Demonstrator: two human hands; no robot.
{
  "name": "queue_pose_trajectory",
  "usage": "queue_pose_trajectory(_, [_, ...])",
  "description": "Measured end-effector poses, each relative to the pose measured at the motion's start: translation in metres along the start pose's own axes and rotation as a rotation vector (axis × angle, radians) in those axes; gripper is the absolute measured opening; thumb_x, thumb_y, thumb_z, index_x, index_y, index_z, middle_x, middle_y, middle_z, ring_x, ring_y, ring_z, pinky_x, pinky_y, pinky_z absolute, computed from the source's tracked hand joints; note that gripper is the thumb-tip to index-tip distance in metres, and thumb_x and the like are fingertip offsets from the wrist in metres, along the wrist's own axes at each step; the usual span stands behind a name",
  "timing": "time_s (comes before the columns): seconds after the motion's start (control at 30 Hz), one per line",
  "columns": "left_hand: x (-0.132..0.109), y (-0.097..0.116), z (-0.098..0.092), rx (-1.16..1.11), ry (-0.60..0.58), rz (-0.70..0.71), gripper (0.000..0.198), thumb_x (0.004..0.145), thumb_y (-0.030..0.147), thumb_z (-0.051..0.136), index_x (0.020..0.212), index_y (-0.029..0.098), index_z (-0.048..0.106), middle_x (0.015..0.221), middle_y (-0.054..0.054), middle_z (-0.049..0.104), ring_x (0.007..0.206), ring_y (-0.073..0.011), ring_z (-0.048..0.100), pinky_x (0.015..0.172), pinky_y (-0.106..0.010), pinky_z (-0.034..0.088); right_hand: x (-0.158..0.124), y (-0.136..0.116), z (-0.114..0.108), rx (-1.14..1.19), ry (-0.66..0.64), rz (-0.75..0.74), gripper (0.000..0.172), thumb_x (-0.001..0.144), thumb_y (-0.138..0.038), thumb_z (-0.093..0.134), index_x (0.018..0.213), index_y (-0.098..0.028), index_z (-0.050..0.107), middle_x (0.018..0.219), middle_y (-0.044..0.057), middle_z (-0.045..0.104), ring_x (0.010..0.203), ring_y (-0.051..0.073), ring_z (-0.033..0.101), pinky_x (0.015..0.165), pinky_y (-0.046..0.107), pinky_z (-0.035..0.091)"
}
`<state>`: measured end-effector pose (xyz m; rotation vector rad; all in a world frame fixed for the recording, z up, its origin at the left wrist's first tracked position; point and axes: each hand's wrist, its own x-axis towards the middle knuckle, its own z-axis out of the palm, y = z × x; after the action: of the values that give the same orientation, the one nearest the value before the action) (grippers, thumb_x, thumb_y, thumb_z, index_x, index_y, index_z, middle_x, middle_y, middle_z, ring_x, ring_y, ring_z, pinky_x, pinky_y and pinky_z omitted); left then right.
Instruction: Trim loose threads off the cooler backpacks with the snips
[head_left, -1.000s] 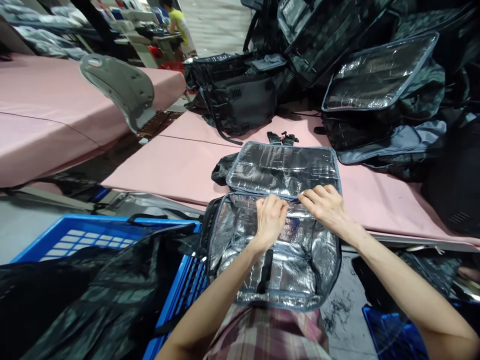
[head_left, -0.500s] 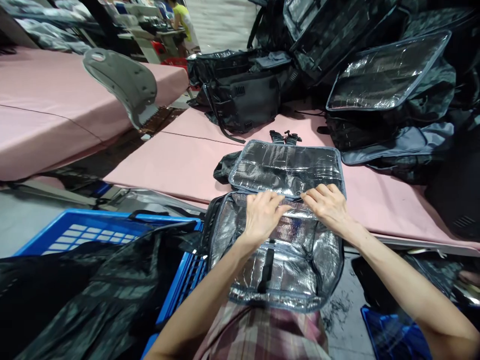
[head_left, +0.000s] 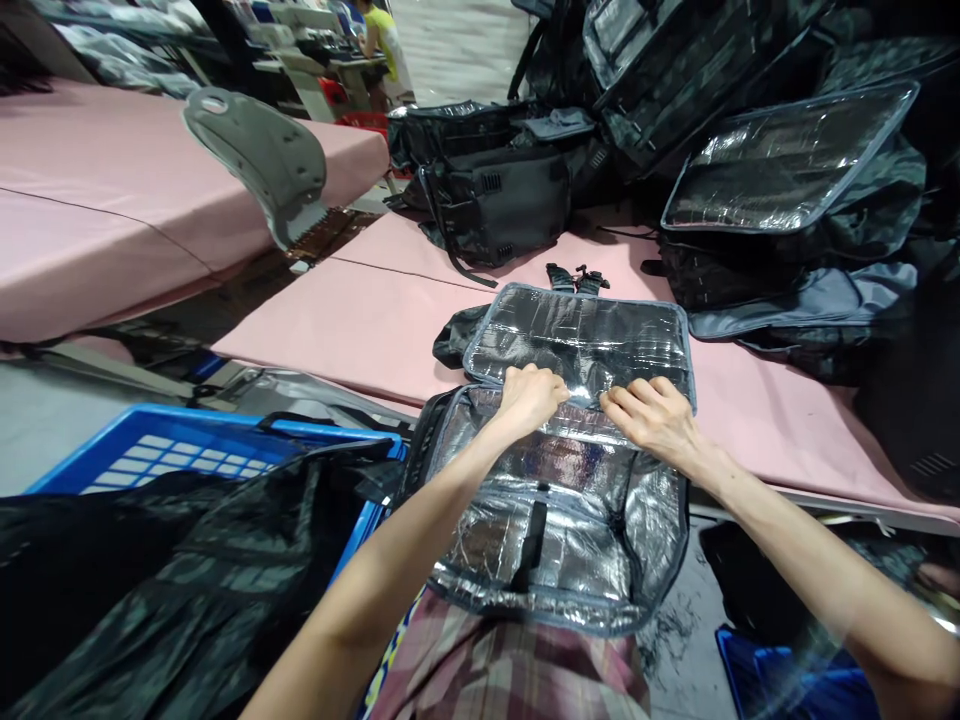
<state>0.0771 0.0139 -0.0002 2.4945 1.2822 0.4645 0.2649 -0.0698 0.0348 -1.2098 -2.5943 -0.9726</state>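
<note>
Left hand (head_left: 531, 398) and right hand (head_left: 651, 415) pinch the foil-lined bag (head_left: 574, 515) along its seam (head_left: 583, 407); flap (head_left: 592, 335) already open, seam not yet released.

My left hand (head_left: 531, 397) and right hand (head_left: 652, 418) hide the bit of the silver-lined bag (head_left: 577, 560) they pinch, my left forearm (head_left: 420, 510) covers part of its side, and my view's top edge cuts into a co-worker (head_left: 387, 45).
</note>
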Motion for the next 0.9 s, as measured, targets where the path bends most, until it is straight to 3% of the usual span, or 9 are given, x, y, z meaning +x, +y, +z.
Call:
queue_pose_trajectory(0.23, [-0.005,-0.001,0.001,-0.017,0.031,0.027,0.028,0.082,0.023,0.047,0.062,0.021,0.066,0.071,-0.003,0.065,0.071,-0.0196,0.049,0.068,-0.033,0.027,0.008,0.010,0.012,0.215,-0.108,0.144,0.014,0.087,-0.026,0.051,0.089,-0.019,0.063,0.078,0.002,0.064,0.072,0.016,0.043,0.060,0.030,0.022])
queue_pose_trajectory(0.5, [-0.008,-0.002,0.001,-0.021,0.052,0.060,0.028,0.085,0.022,0.045,0.067,0.021,0.067,0.071,-0.002,0.063,0.072,-0.0184,0.047,0.069,-0.034,0.026,0.019,0.007,0.011,0.206,-0.135,0.153,0.012,0.084,-0.025,0.055,0.079,-0.018,0.064,0.070,0.001,0.062,0.069,0.016,0.042,0.059,0.030,0.020])
queue_pose_trajectory(0.6, [-0.020,0.001,0.004,-0.034,0.169,0.086,0.026,0.087,0.022,0.044,0.076,0.023,0.067,0.078,-0.002,0.063,0.076,-0.0182,0.048,0.073,-0.035,0.027,0.009,0.010,0.006,0.157,-0.093,0.159,0.016,0.087,-0.023,0.050,0.082,-0.019,0.065,0.071,0.002,0.063,0.069,0.016,0.042,0.060,0.031,0.021])
queue_pose_trajectory(0.77, [-0.048,0.018,0.023,-0.010,0.536,0.103,0.016,0.087,0.029,0.049,0.087,0.023,0.064,0.087,-0.004,0.062,0.089,-0.0199,0.050,0.081,-0.039,0.025,-0.010,0.010,-0.007,0.075,-0.010,0.108,0.020,0.087,-0.014,0.047,0.097,-0.017,0.063,0.084,0.003,0.066,0.073,0.016,0.044,0.061,0.031,0.024])
queue_pose_trajectory(0.9, [-0.052,0.033,0.039,0.044,0.535,0.119,0.015,0.083,0.034,0.055,0.089,0.023,0.063,0.085,-0.005,0.063,0.088,-0.0213,0.050,0.080,-0.040,0.023,-0.013,0.006,-0.013,0.043,0.000,0.065,0.022,0.087,-0.010,0.045,0.097,-0.017,0.063,0.083,0.003,0.066,0.073,0.016,0.045,0.061,0.031,0.024])
